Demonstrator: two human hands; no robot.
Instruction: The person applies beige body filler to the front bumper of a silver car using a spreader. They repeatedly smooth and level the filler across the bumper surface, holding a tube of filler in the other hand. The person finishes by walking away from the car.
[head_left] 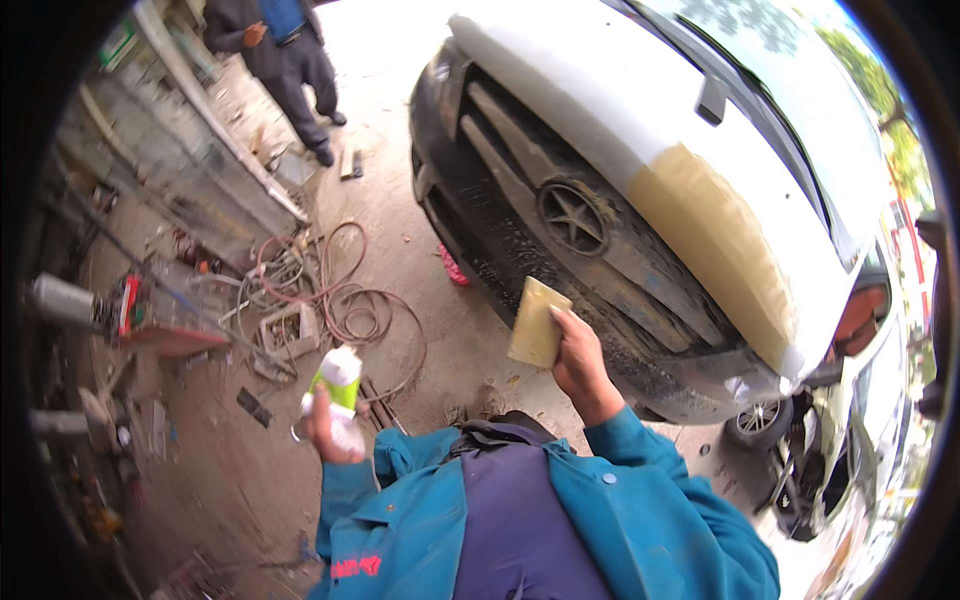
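My left hand is wrapped round a white and green bottle, slightly blurred and held upright at the lower middle. In my right hand is a flat, pale yellow rectangular pad, pinched along its right side by thumb and fingers. The pad is raised in front of the white vehicle, apart from its dark grille as far as I can tell. A broad tan patch of filler covers the front edge of the bonnet. Both forearms are in teal sleeves.
Coiled hoses lie on the ground at left, beside a square block and a red box-like machine. Another person stands at the far left. A second car with an exposed wheel is at right.
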